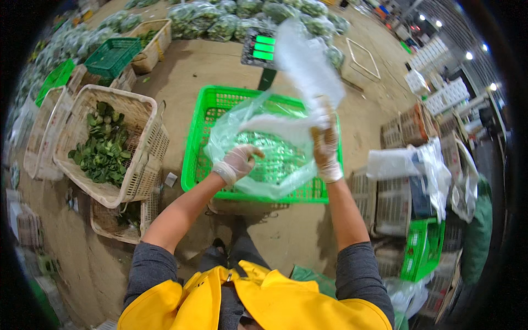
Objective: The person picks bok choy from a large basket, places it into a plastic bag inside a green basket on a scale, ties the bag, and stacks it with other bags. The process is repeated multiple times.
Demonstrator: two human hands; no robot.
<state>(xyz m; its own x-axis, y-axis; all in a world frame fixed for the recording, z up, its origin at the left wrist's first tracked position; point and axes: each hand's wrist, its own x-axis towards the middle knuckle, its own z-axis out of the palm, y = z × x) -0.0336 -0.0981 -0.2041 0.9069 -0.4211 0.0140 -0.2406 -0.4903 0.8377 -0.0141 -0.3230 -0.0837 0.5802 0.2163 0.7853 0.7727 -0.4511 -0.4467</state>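
A bright green plastic crate (189,152) is in front of me, with a clear plastic bag (268,187) spread open inside it. My right hand (326,144), in a stained white glove, grips a thin white sheet (305,57) at the crate's right side. The sheet is blurred; its upper part rises above the far rim, and another part trails left over the bag. At the bag's left side is my left hand (238,163), also gloved, its fingers partly curled. Whether it pinches the film cannot be made out.
Behind the crate stands a scale display (260,47) with green panels. To the left, a pale crate (154,140) of leafy greens (103,148) rests on another crate. Bagged vegetables (222,20) line the back. White plastic bags (392,163) lie on stacked crates (392,202) at right.
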